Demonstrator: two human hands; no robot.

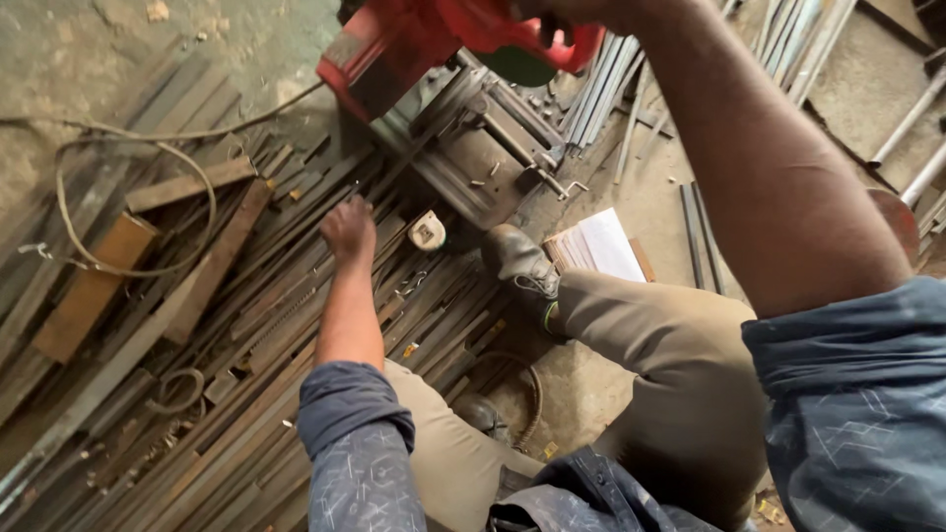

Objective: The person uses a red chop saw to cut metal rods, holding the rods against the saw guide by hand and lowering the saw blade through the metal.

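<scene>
From the head view, your left hand reaches down to the heap of long metal strips that covers the floor. The fingers are curled down onto the strips, touching them; whether they actually grip one you cannot tell from this angle, since the back of the hand hides the fingertips.

Your right arm stretches up to the top edge of the picture, where your right hand is closed on the handle of the red cut-off saw. Most of that hand is cut off by the frame, so only its lower part shows. The saw's red body hangs tilted above its grey metal base, which sits on the floor just beyond the strips.

A small white tape measure lies on the strips just beside your left hand, to its right. Your shoe is planted near the saw's base, and an open notebook with white pages lies on the floor just past it. A loose cable loops over the strips and wooden planks to the left. Pale tubes lie at the upper right.
</scene>
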